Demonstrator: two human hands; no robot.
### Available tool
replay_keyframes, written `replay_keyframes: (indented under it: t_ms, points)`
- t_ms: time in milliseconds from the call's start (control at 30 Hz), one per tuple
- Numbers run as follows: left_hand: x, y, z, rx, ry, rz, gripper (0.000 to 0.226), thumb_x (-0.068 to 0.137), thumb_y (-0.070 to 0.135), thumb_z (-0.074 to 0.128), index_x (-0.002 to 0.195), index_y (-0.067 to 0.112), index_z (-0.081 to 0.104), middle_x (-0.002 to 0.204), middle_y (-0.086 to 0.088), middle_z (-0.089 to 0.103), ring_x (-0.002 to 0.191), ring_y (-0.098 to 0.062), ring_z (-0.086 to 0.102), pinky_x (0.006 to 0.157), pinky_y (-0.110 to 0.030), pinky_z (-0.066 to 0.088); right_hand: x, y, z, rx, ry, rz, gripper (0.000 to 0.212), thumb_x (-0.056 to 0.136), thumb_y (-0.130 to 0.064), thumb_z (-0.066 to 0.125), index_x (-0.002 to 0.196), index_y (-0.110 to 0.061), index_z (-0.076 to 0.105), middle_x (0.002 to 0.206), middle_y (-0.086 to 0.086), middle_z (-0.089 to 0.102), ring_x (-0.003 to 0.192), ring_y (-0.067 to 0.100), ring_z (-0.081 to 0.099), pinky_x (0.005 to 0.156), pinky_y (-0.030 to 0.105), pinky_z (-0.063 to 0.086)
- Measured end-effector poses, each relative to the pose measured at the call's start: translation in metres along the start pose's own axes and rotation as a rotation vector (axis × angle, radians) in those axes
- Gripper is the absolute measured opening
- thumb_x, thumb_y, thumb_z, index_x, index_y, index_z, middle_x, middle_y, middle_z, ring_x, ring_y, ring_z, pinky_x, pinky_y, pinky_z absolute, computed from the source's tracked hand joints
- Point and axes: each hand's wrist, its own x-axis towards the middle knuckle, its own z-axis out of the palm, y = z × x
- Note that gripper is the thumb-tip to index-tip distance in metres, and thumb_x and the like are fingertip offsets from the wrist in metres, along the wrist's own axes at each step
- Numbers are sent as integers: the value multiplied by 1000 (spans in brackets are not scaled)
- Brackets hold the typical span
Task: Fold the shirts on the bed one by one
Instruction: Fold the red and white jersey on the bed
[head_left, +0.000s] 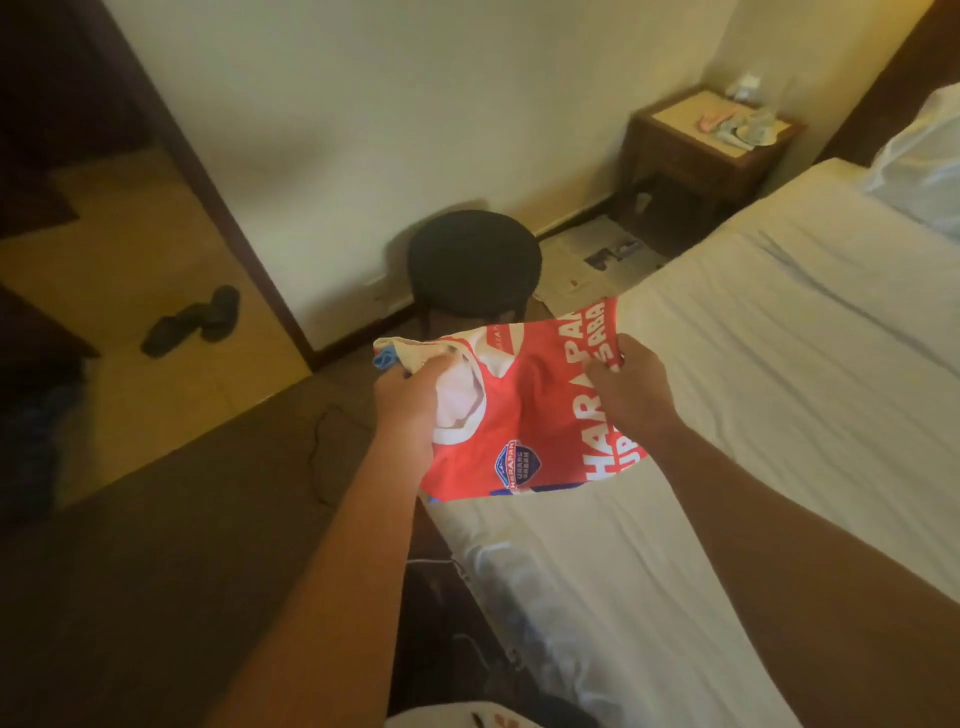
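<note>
A folded red shirt (535, 410) with white lettering, a white collar and a blue badge hangs in the air over the left edge of the bed (779, 364). My left hand (410, 400) grips its collar end, fingers curled round the cloth. My right hand (631, 379) pinches the other end by the lettering. A bit of blue fabric shows at the shirt's far left tip. No other shirts are visible on the white sheet.
A round black stool (474, 260) stands just beyond the shirt by the wall. Newspaper (597, 260) lies on the floor beside it. A wooden nightstand (706, 150) with small items sits in the corner. Dark slippers (192, 319) lie in the doorway at left. A pillow (924, 171) lies at the bed's head.
</note>
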Motion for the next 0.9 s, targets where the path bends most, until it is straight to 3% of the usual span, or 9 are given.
replay_keyframes:
  t_ms: [133,200,233,267,433,567,733,900]
  points:
    - [-7,-22,-57,-138,107,-53,56,95,43,68,140,15,50,133,-8,58,111,-25,58,99,-35,50,-17,-20,28,-19,-96,-92,56,97,-58,52,139,-21,51,134,3,63,117,29,63,104,52,49]
    - [-8,-28,-85,-276,119,-39,40,101,36,63,136,16,57,120,-4,67,94,-17,64,68,-19,57,-22,-34,43,-22,-138,-132,58,96,-59,52,139,-21,51,134,3,63,117,29,63,105,52,49]
    - [-9,-31,-97,-297,139,-15,35,101,35,63,132,18,60,109,0,68,85,-14,63,54,-20,53,-22,-42,51,-31,-158,-154,58,95,-60,52,138,-21,51,133,4,63,116,29,63,104,52,49]
    - [-8,-33,-108,-286,173,16,33,100,35,64,129,19,62,103,2,68,82,-13,61,52,-23,49,-23,-51,59,-42,-177,-179,59,95,-61,52,137,-21,51,131,4,64,115,29,63,103,52,50]
    - [2,-24,-155,-262,258,163,20,96,34,68,112,26,60,94,7,62,83,-11,57,66,-27,44,-20,-101,98,-90,-225,-289,55,97,-57,50,136,-18,50,130,4,63,114,27,63,104,48,50]
    - [29,-14,-193,-302,295,167,8,97,27,67,99,25,60,92,5,64,81,-11,58,67,-25,47,-17,-139,138,-100,-281,-357,54,101,-53,47,140,-16,47,137,4,59,121,26,59,106,40,44]
    - [80,-5,-245,-313,324,107,12,94,28,69,88,23,60,91,1,65,81,-15,60,75,-30,49,-7,-191,193,-112,-359,-379,50,103,-46,47,142,-14,46,143,5,56,126,27,56,109,38,41]
    - [161,19,-322,-309,353,49,19,94,35,69,104,22,60,92,3,62,82,-16,57,80,-33,43,17,-258,276,-58,-409,-373,47,101,-47,51,136,-16,52,134,4,62,118,26,62,106,42,46]
